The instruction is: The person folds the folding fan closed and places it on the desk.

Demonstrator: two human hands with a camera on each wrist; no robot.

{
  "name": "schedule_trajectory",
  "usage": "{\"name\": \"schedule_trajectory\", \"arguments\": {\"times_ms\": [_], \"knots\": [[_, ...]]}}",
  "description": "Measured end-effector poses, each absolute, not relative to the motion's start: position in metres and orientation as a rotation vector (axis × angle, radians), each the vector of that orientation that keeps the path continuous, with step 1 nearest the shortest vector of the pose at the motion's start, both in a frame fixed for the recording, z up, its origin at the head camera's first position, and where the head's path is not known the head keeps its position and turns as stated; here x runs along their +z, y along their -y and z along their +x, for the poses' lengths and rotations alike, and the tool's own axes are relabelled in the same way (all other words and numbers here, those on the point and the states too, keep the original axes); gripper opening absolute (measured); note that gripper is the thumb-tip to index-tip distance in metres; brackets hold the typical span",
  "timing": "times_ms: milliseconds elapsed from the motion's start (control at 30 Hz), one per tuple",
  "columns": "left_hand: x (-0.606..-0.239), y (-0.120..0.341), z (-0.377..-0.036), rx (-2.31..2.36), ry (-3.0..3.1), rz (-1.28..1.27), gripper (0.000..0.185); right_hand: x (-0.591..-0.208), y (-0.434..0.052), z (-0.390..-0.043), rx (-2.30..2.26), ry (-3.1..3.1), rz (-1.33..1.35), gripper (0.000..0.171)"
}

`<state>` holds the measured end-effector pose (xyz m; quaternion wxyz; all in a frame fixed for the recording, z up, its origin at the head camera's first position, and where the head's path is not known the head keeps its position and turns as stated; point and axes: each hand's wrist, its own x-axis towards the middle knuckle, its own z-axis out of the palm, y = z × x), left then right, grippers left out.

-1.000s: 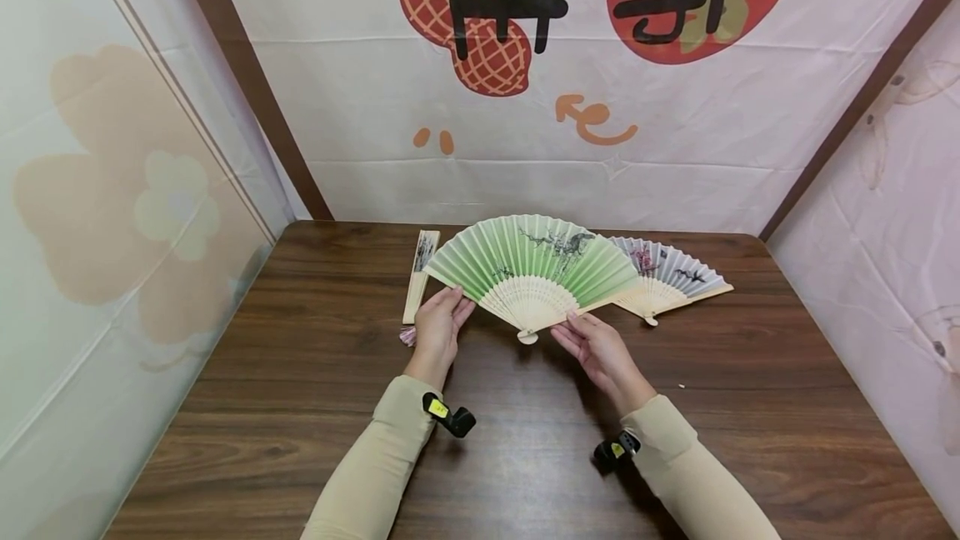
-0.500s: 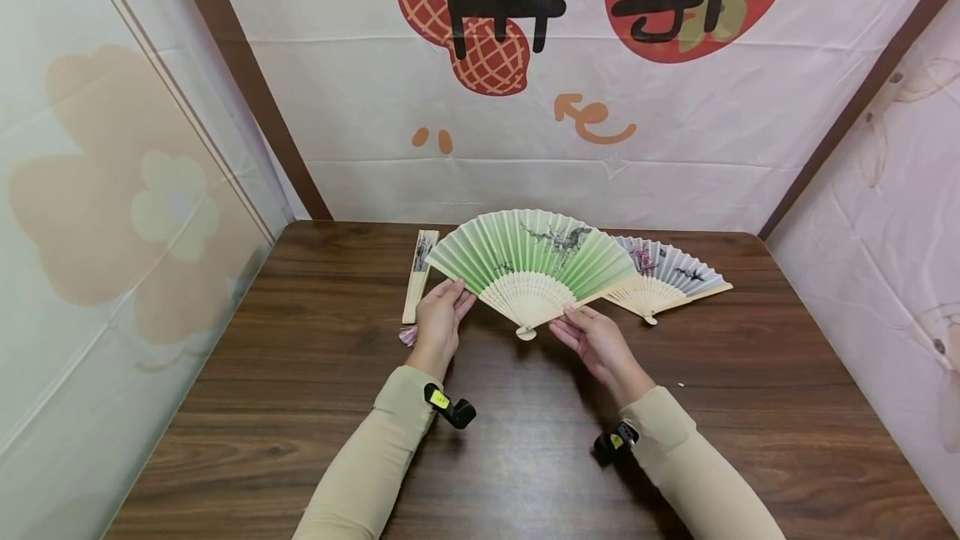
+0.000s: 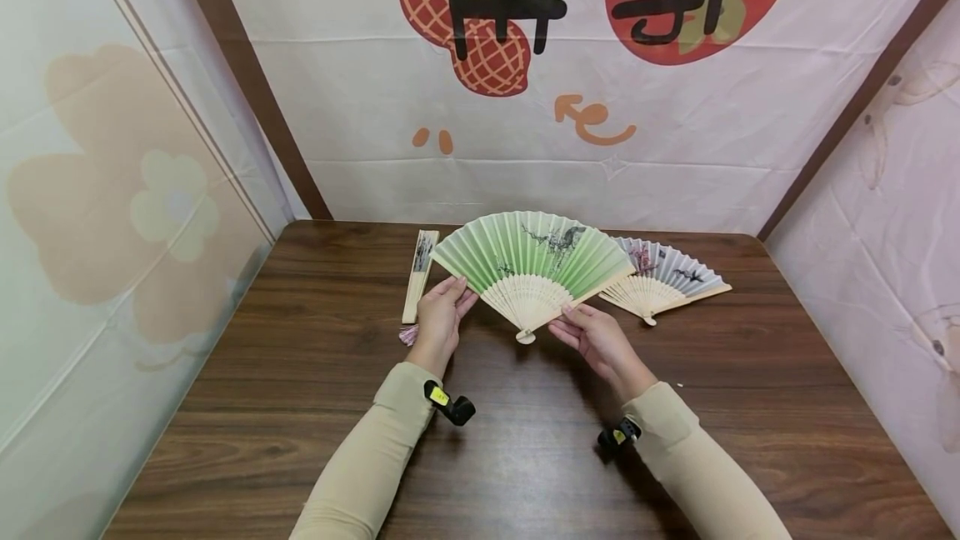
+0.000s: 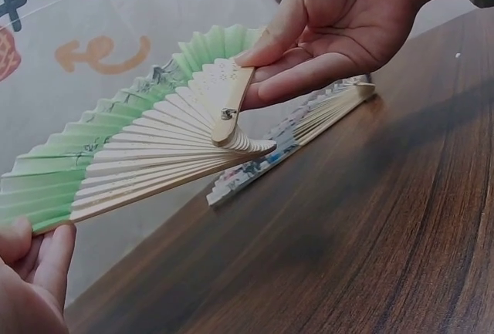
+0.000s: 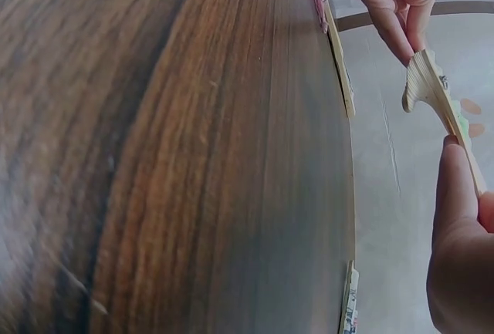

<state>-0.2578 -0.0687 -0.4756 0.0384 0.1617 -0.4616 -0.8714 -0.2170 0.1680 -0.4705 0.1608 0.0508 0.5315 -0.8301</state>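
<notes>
Fan (image 3: 672, 275) behind green fan (image 3: 528, 269) (partly hidden)

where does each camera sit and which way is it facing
Head: worn on the head, looks forward and down at the green fan and table; left hand, right hand and both sleeves show.
Left wrist: on that wrist, looks across the green fan; both hands show, left one nearer.
Right wrist: on that wrist, looks along the table, green fan edge-on; both hands show, right one nearer.
Shared: head and left wrist both show the gray fan.

Dark wood-grain table (image 3: 525, 465), 3 pale printed walls (image 3: 360, 98), 2 brown corner strips (image 3: 253, 82).
</notes>
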Motion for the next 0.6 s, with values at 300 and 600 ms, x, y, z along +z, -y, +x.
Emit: {"name": "schedule_trajectory", "arguments": {"times_ms": [300, 600], "knots": [[-0.4748, 0.0689, -0.2589, -2.670, 1.444, 0.483, 0.030, -0.4694, -0.1674, -0.2203, -2.341, -1.540, 0.140, 0.015], [-0.4747, 0.0685, -0.2606, -2.662, 1.428, 0.482, 0.026, -0.4656, -0.1662, -0.2206, -2.321, -1.537, 0.134, 0.022]]}}
